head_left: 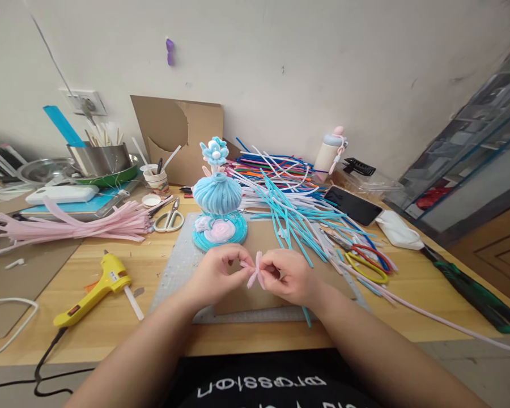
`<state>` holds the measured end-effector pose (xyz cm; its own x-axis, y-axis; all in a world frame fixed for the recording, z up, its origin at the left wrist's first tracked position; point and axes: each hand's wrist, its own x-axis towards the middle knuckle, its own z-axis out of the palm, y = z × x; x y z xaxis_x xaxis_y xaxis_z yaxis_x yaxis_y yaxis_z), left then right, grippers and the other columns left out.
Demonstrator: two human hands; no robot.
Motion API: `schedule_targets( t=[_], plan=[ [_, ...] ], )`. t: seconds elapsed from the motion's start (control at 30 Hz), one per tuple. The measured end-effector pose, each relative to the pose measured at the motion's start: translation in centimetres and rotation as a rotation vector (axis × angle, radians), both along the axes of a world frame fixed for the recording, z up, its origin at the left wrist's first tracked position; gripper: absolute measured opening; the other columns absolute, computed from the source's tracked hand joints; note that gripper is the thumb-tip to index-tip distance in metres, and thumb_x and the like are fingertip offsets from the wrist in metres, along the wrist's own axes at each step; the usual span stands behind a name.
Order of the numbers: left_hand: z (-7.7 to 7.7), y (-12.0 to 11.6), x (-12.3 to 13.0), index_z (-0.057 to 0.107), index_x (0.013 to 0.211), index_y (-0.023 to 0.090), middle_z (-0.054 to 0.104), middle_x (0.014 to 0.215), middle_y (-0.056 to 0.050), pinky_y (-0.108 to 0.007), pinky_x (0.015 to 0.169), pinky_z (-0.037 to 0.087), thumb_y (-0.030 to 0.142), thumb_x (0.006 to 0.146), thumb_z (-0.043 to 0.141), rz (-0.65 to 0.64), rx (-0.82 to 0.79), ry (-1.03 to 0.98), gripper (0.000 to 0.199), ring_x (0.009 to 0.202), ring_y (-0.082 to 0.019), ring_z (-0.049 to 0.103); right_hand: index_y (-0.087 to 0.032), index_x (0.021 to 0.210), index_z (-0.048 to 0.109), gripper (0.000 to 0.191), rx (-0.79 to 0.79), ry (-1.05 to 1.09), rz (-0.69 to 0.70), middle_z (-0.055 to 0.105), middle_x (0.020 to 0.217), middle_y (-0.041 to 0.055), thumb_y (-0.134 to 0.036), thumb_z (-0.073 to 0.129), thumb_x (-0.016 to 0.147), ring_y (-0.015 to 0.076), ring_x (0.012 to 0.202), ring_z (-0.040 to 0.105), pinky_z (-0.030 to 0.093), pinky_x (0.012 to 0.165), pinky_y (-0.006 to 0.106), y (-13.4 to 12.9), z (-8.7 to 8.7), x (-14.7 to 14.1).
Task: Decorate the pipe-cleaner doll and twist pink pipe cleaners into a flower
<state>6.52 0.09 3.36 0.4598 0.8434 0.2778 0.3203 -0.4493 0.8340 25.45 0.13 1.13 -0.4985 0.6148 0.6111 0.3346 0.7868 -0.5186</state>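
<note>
Between my two hands is a small piece of bent pink pipe cleaner [256,271], with short loops sticking up and down. My left hand [223,272] pinches its left side between thumb and forefinger. From the right, my right hand [287,275] pinches the other side, fingers curled in. Just behind my left hand stands a light blue pipe cleaner figure [217,196], with a pleated round body and a flower on top. Its round base [238,231] is blue with a pink spiral. Under my hands lies a cardboard sheet [246,300] on a grey cutting mat [174,277].
A yellow glue gun [97,289] lies at left, near scissors [169,218] and a bundle of pink pipe cleaners [80,222]. Blue pipe cleaners [293,209] spread behind my right hand. Pliers with red and yellow handles [368,266], a phone [352,205] and a bottle [329,153] are at right.
</note>
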Motion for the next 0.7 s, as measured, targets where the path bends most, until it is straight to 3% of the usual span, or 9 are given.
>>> schedule_targets(
  t=[0.3, 0.7],
  plan=[
    [-0.05, -0.06, -0.06, 0.062, 0.073, 0.014, 0.063, 0.074, -0.004, -0.027, 0.068, 0.044, 0.025, 0.08, 0.06, -0.017, -0.037, -0.106, 0.013, 0.071, -0.014, 0.056, -0.019, 0.076, 0.055, 0.007, -0.054, 0.077, 0.023, 0.052, 0.061, -0.0037, -0.014, 0.05, 0.079, 0.0081, 0.053, 0.043, 0.035, 0.052, 0.021, -0.04, -0.15, 0.11],
    [-0.27, 0.0, 0.27, 0.063, 0.073, 0.015, 0.064, 0.074, -0.004, -0.027, 0.067, 0.044, 0.021, 0.078, 0.061, -0.016, 0.051, -0.103, 0.008, 0.07, -0.014, 0.057, -0.019, 0.072, 0.054, 0.008, -0.019, 0.078, -0.033, 0.048, 0.057, -0.0047, -0.013, 0.051, 0.077, 0.008, 0.05, 0.042, 0.034, 0.049, 0.021, -0.08, -0.23, -0.16]
  ],
)
